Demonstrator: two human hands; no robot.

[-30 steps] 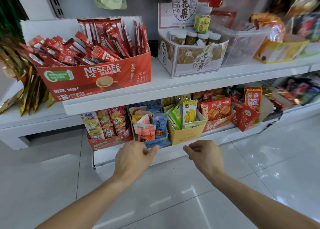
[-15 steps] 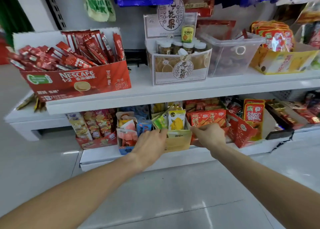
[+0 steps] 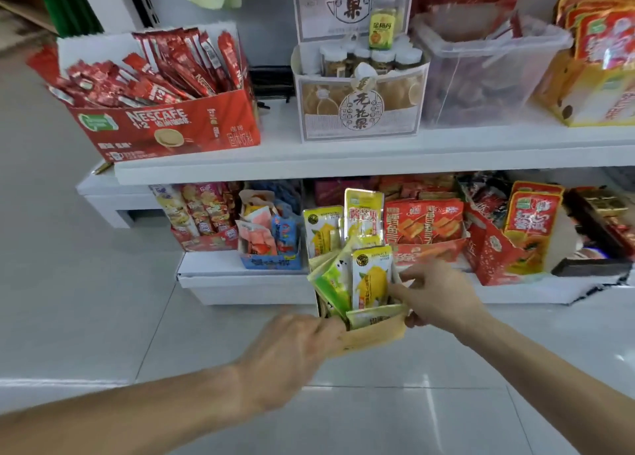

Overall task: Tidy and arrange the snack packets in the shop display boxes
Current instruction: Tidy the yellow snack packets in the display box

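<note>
The white lower shelf (image 3: 247,284) spans nine to three o'clock; the yellow display box (image 3: 372,334) sits at centre, long axis running toward twelve — pulled out past the shelf edge (a judgement); left hand (image 3: 292,355) grips its near-left corner, right hand (image 3: 438,294) its right wall; mango packets (image 3: 369,282) lean unevenly inside.

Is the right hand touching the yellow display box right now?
Touching. The head view shows the right hand with its fingers curled round the right edge of the yellow display box, no gap between them.
</note>
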